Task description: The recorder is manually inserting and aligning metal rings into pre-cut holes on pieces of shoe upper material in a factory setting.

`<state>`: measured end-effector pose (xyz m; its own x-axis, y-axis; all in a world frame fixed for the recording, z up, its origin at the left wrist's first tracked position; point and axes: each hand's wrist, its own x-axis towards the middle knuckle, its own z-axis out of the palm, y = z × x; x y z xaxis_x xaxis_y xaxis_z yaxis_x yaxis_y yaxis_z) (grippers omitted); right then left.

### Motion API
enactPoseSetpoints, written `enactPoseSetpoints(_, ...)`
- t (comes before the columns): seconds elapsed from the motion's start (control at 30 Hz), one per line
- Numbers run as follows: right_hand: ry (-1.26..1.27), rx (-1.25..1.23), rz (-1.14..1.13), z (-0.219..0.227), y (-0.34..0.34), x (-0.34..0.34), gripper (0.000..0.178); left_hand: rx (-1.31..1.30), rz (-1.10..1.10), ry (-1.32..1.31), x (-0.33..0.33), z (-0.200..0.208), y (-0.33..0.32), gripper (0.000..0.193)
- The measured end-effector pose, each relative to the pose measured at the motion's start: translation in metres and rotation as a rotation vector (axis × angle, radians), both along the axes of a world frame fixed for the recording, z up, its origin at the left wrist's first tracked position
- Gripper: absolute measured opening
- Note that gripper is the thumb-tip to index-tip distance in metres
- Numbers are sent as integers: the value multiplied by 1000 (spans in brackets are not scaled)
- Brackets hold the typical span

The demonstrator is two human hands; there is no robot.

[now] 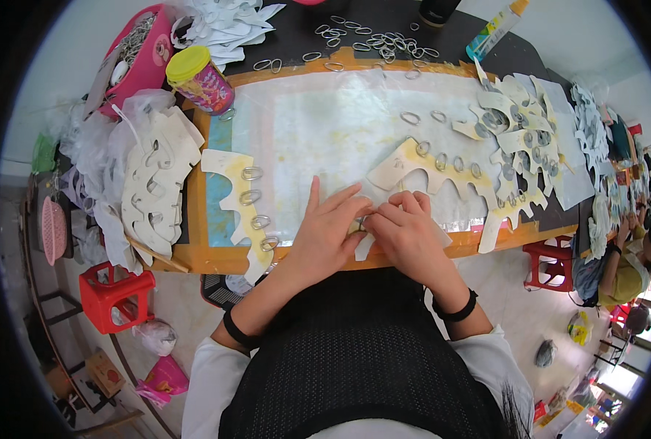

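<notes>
At the front middle of the table my left hand point(327, 233) and my right hand point(402, 228) meet over a white scalloped cut-out piece point(364, 247), mostly hidden beneath them. Thumb and forefinger of the left hand close on its edge, while the other fingers stretch out. The right fingers are pinched together on the same piece, beside what looks like a metal ring. A scalloped strip point(232, 172) with several oval metal rings point(250, 197) along its yellowed edge lies left of my hands. Another ringed strip point(402, 162) lies to their right.
Loose metal rings point(387, 45) lie at the back, near a glue bottle point(495, 31). Cut pieces are heaped at the right point(519, 124) and stacked at the left point(157, 183). A yellow-lidded tub point(202, 82) and pink basket point(139, 55) stand back left. Red stools point(117, 296) flank the table.
</notes>
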<state>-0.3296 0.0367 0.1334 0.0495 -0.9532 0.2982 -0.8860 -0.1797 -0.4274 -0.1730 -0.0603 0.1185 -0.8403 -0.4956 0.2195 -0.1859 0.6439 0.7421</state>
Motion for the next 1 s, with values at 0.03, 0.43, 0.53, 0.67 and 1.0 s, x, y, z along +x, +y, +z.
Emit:
enactPoseSetpoints(0.03, -16, -17, -6, -2, 1, 0, 14, -4, 3, 0, 0, -1, -2, 45)
enactPoseSetpoints(0.43, -274, -90, 10, -11, 18, -8, 26, -209, -16, -31, 8, -5, 0, 10)
enactPoseSetpoints(0.53, -189, -70, 27, -5, 15, -13, 26, -223, 32, 24, 6, -2, 3, 7)
enactPoseSetpoints(0.67, -75, -78, 119, -4, 11, -17, 28, -320, 30, 50, 10, -7, 7, 7)
enactPoseSetpoints(1.0, 55, -117, 163, -15, 22, -20, 29, -266, 30, 35, 7, -8, 6, 8)
